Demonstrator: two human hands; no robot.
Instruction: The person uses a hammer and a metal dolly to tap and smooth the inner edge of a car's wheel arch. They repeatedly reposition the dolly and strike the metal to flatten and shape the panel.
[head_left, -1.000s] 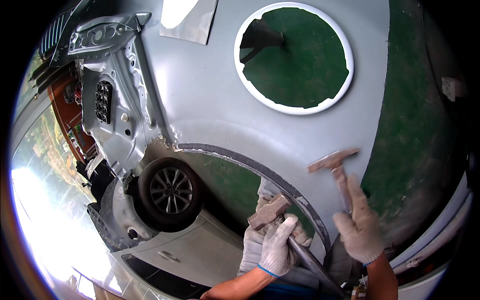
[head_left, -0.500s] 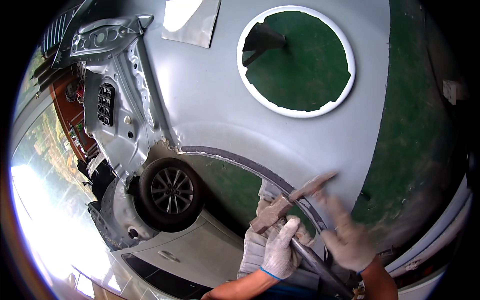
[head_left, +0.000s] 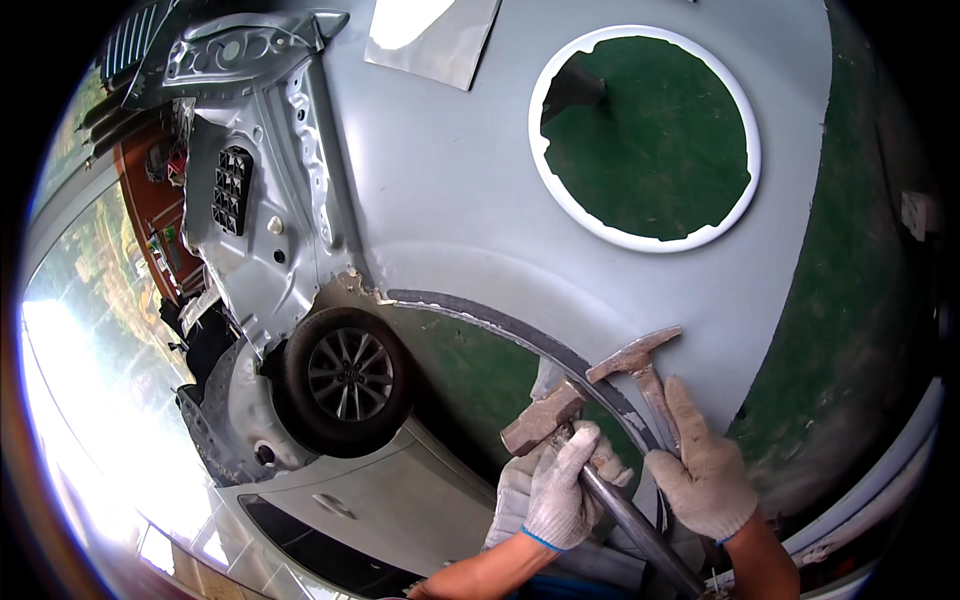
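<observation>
My left hand (head_left: 560,500), in a white knit glove, is closed around the dark handle of a heavy hammer (head_left: 540,418), whose head rests at the inner side of a curved, dark-striped panel edge (head_left: 510,323). My right hand (head_left: 702,475), also gloved, grips a small body hammer (head_left: 633,357), its head just above the edge, close to the other hammer head. The edge is the arch of a large grey body panel (head_left: 440,170). A grey, folded cloth-like item shows behind my left hand, partly hidden.
A car's bare metal structure (head_left: 270,200) stands at left, with a wheel (head_left: 348,372) and silver door (head_left: 370,500). On the panel are a round opening with a white rim (head_left: 752,130) and a metal sheet (head_left: 440,60). Green floor (head_left: 820,320) and long curved parts (head_left: 870,490) lie at right.
The small hammer in my right hand swung down and left toward the arch edge, then shifted slightly. My left hand stayed nearly still. The surroundings shifted rightward in the view.
</observation>
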